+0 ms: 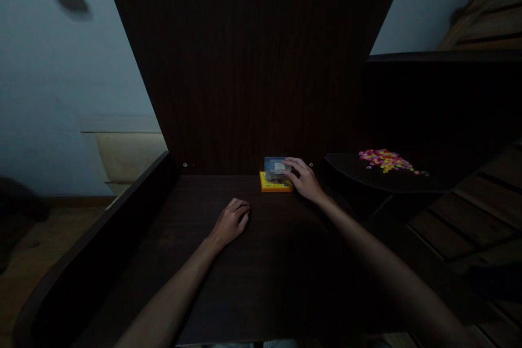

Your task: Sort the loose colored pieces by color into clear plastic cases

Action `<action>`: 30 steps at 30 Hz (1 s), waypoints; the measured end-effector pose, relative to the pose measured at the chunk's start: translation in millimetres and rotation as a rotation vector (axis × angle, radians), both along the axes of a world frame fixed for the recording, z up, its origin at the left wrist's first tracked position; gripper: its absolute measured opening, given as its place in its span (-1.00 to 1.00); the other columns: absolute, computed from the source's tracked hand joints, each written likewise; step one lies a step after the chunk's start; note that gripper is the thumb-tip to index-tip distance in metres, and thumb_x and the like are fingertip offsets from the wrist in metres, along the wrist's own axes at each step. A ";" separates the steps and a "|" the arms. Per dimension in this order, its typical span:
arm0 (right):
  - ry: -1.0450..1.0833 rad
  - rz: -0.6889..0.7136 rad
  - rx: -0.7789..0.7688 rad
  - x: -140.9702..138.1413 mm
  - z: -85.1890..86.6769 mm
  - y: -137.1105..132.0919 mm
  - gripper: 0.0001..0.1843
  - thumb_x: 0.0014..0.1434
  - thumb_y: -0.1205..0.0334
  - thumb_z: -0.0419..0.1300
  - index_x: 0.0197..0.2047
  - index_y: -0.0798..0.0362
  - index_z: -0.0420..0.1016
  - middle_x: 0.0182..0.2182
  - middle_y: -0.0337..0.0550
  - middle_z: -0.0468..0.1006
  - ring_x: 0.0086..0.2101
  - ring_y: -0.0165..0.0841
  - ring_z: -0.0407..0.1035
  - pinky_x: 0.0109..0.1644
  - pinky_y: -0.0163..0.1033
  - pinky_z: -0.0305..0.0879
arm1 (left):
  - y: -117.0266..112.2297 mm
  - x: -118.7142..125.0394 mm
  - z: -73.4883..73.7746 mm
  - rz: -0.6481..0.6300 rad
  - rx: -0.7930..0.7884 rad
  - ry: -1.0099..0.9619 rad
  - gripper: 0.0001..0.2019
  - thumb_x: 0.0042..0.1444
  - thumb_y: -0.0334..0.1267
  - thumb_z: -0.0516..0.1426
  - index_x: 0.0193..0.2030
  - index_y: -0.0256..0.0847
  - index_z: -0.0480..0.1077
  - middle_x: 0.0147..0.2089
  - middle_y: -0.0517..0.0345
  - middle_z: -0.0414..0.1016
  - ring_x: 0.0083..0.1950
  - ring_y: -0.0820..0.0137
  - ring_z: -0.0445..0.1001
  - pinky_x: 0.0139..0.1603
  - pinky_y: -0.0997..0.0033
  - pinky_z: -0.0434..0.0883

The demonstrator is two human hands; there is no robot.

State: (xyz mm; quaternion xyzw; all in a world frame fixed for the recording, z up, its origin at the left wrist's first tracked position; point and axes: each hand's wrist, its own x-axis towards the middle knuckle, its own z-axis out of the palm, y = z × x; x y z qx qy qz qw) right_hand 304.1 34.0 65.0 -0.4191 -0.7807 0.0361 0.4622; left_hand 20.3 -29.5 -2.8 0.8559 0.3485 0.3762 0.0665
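A small clear plastic box (274, 168) sits on a flat yellow pad (274, 185) at the back of a dark wooden desk (265, 272). My right hand (304, 178) reaches to the box, its fingers curled round the box's right side. My left hand (231, 221) rests on the desk nearer to me, left of the box, with its fingers folded under and nothing seen in them.
A tall dark wooden panel (253, 65) rises behind the desk. To the right, a dark rounded tray (379, 179) carries a heap of small coloured pieces (385, 160). A raised dark rail (106, 234) borders the desk's left side. Wooden slats lie at the right.
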 end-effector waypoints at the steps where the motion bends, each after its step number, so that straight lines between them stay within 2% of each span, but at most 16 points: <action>1: -0.007 -0.011 0.005 2.9 3.2 7.7 -0.67 0.29 0.08 0.11 0.06 -0.04 0.52 0.05 -0.01 0.47 0.08 -0.15 0.36 0.20 0.07 0.27 | 0.2 0.3 -0.1 0.004 -0.005 -0.004 -0.76 0.23 -0.36 0.03 -0.10 -0.21 0.52 -0.14 -0.02 0.53 -0.06 0.28 0.47 -0.01 0.17 0.52; 5: -0.044 -0.037 -0.009 11.7 6.1 34.4 -0.66 0.27 0.07 0.13 0.04 -0.03 0.54 0.03 -0.01 0.50 0.06 -0.13 0.38 0.18 0.09 0.29 | -0.3 1.1 -0.2 0.000 -0.032 0.007 -0.77 0.23 -0.38 0.03 -0.12 -0.21 0.51 -0.15 0.00 0.53 -0.07 0.29 0.46 -0.01 0.19 0.51; 12: -0.097 -0.048 -0.052 18.1 -4.4 59.0 -0.66 0.26 0.10 0.14 0.04 -0.02 0.56 0.03 0.02 0.50 0.05 -0.10 0.36 0.17 0.14 0.27 | -1.3 0.6 -0.9 -0.016 -0.058 0.015 -0.78 0.23 -0.39 0.03 -0.11 -0.21 0.49 -0.14 0.01 0.51 -0.07 0.30 0.44 -0.01 0.20 0.49; 17: -0.119 -0.098 -0.038 20.1 -10.7 65.0 -0.66 0.25 0.08 0.16 0.04 -0.08 0.57 0.00 -0.01 0.48 0.01 -0.09 0.31 0.16 0.20 0.25 | -2.2 1.1 1.2 -0.021 -0.083 0.019 -0.78 0.24 -0.39 0.02 -0.12 -0.22 0.49 -0.13 0.00 0.51 -0.05 0.29 0.44 0.01 0.21 0.48; 24: -0.109 -0.122 -0.056 17.7 -13.8 65.4 -0.63 0.27 0.04 0.12 0.09 -0.14 0.54 -0.04 -0.02 0.44 -0.03 -0.11 0.27 0.06 0.12 0.34 | -2.3 1.9 1.5 -0.032 -0.096 0.056 -0.79 0.24 -0.39 0.02 -0.14 -0.24 0.49 -0.13 0.00 0.51 -0.06 0.30 0.43 0.03 0.22 0.46; 30: -0.164 -0.157 -0.079 16.0 -11.6 64.1 -0.59 0.29 0.00 0.08 0.13 -0.12 0.52 -0.03 -0.01 0.42 -0.04 -0.11 0.27 0.03 0.10 0.35 | -2.0 1.8 0.0 -0.019 -0.102 0.073 -0.80 0.23 -0.39 0.03 -0.16 -0.24 0.49 -0.13 0.00 0.51 -0.06 0.30 0.42 0.03 0.24 0.45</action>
